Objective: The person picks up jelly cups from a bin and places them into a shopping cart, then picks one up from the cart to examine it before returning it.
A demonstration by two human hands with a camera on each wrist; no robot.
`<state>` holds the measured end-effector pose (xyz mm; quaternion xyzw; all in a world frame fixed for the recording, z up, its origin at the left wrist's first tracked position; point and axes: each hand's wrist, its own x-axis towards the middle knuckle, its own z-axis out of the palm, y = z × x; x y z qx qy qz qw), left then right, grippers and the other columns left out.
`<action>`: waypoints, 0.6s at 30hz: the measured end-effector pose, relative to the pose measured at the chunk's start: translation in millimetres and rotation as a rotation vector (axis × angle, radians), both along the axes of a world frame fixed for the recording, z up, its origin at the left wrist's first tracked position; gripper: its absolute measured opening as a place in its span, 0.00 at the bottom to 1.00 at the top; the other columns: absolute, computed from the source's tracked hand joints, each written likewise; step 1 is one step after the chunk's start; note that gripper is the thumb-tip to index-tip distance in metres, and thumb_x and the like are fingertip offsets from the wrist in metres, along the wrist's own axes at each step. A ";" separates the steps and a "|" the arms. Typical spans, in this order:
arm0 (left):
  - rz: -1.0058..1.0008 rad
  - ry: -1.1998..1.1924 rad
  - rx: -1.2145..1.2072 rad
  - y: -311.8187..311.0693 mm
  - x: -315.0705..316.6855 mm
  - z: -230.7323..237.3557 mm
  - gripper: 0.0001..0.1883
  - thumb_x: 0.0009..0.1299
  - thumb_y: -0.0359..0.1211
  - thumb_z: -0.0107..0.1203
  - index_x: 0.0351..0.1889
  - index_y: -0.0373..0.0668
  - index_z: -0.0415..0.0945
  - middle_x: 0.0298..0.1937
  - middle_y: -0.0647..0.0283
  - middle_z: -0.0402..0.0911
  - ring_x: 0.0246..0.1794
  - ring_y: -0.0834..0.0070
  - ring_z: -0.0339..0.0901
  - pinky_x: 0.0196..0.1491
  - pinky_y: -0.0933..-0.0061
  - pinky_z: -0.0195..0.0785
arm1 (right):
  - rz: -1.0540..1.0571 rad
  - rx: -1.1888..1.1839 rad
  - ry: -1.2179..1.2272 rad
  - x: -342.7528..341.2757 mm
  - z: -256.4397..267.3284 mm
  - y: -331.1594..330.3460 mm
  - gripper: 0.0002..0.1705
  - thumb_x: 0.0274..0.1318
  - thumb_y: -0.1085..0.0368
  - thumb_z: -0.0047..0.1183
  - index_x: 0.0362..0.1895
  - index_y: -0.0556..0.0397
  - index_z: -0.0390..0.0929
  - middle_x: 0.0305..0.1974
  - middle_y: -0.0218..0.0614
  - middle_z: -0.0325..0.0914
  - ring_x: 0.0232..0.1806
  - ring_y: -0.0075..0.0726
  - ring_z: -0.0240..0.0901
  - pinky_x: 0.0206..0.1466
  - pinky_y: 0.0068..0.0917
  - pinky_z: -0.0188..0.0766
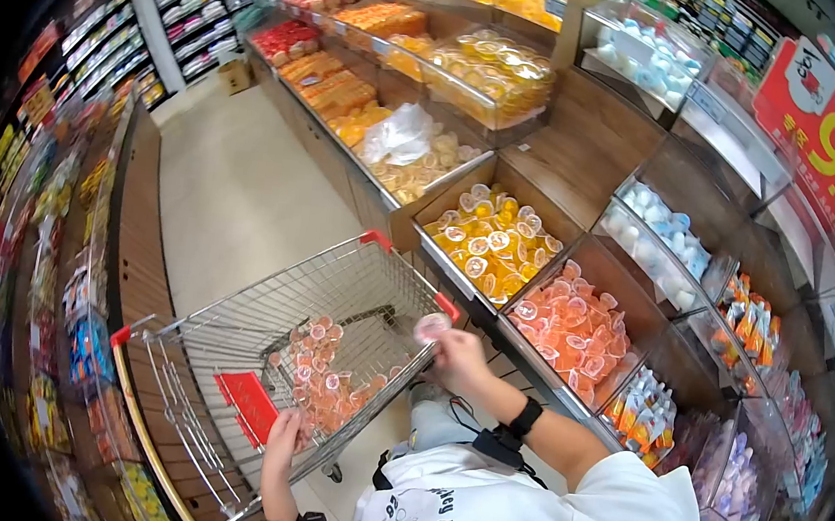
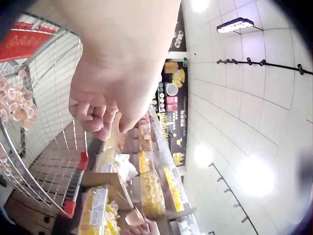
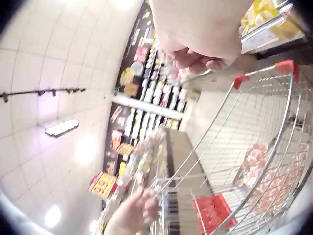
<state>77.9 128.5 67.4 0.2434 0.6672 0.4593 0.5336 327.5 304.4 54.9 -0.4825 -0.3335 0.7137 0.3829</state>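
Note:
Between the fingers of the right hand (image 1: 463,361) is a pink jelly cup (image 1: 431,328), held above the cart's right side. The left wrist view also shows this hand (image 2: 145,228) and the cup (image 2: 134,217). Seen from its own wrist, the right hand (image 3: 198,58) has curled fingers that mostly hide the cup. The left hand (image 1: 284,434) hangs by the cart's near side; its fingers are loosely curled with nothing in them in the left wrist view (image 2: 105,105). Loose pink jelly cups (image 1: 325,382) lie in the wire shopping cart (image 1: 264,291).
Right of the cart stand bins of yellow cups (image 1: 495,243) and pink cups (image 1: 577,326). A white plastic bag (image 1: 399,134) lies on the goods farther back. Shelves of packets (image 1: 51,306) line the left side, with aisle floor (image 1: 215,171) beyond the cart.

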 end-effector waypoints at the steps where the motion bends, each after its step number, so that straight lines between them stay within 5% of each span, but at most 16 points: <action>1: 0.020 0.002 0.000 -6.1 -8.1 -8.9 0.08 0.61 0.36 0.37 0.28 0.42 0.64 0.15 0.70 0.64 0.12 0.88 0.59 0.13 0.91 0.47 | -0.169 0.112 -0.075 14.7 -9.8 10.1 0.11 0.43 0.65 0.40 0.14 0.54 0.66 0.12 0.29 0.63 0.11 0.19 0.56 0.14 0.14 0.53; 7: 0.261 0.012 -0.123 -28.1 -38.9 -46.9 0.08 0.59 0.36 0.39 0.27 0.42 0.63 0.14 0.69 0.63 0.12 0.87 0.59 0.12 0.90 0.47 | -0.633 -0.010 0.077 69.0 -57.5 42.3 0.08 0.49 0.61 0.35 0.25 0.51 0.60 0.11 0.28 0.59 0.08 0.20 0.52 0.09 0.16 0.48; 11: 0.245 0.284 -0.208 -33.9 -59.3 -91.4 0.08 0.57 0.35 0.41 0.25 0.40 0.64 0.13 0.66 0.64 0.13 0.81 0.61 0.15 0.83 0.53 | -0.261 -0.031 -0.051 21.2 -61.7 45.8 0.06 0.46 0.62 0.39 0.29 0.49 0.61 0.14 0.29 0.61 0.12 0.19 0.55 0.13 0.14 0.52; 13: 0.165 0.776 -0.161 -40.1 -62.7 -126.7 0.07 0.54 0.33 0.44 0.24 0.38 0.64 0.13 0.61 0.64 0.13 0.70 0.62 0.19 0.74 0.58 | -0.036 0.018 -0.033 -19.6 -61.9 45.3 0.07 0.47 0.63 0.38 0.30 0.51 0.60 0.12 0.28 0.61 0.11 0.20 0.56 0.13 0.15 0.53; 15: 0.090 0.940 -0.156 -30.3 -54.3 -121.4 0.06 0.52 0.31 0.44 0.24 0.38 0.65 0.17 0.56 0.66 0.18 0.60 0.64 0.25 0.67 0.59 | 0.287 0.106 -0.093 -51.2 -96.4 46.7 0.08 0.46 0.64 0.39 0.32 0.53 0.62 0.15 0.30 0.64 0.15 0.20 0.60 0.16 0.16 0.58; 17: -0.032 1.150 -0.491 -26.7 -44.7 -129.0 0.06 0.50 0.31 0.45 0.25 0.39 0.66 0.24 0.57 0.66 0.27 0.60 0.64 0.31 0.64 0.57 | 0.560 0.220 -0.166 -87.9 -116.5 53.3 0.09 0.45 0.64 0.40 0.32 0.55 0.62 0.17 0.31 0.65 0.17 0.20 0.62 0.18 0.17 0.59; 18: 0.025 1.151 -0.508 -25.3 -42.4 -135.5 0.07 0.50 0.32 0.45 0.25 0.40 0.66 0.25 0.57 0.66 0.29 0.61 0.63 0.33 0.64 0.55 | 0.737 0.364 -0.423 -101.1 -119.6 57.0 0.11 0.45 0.63 0.41 0.32 0.56 0.62 0.17 0.33 0.67 0.19 0.23 0.64 0.20 0.21 0.61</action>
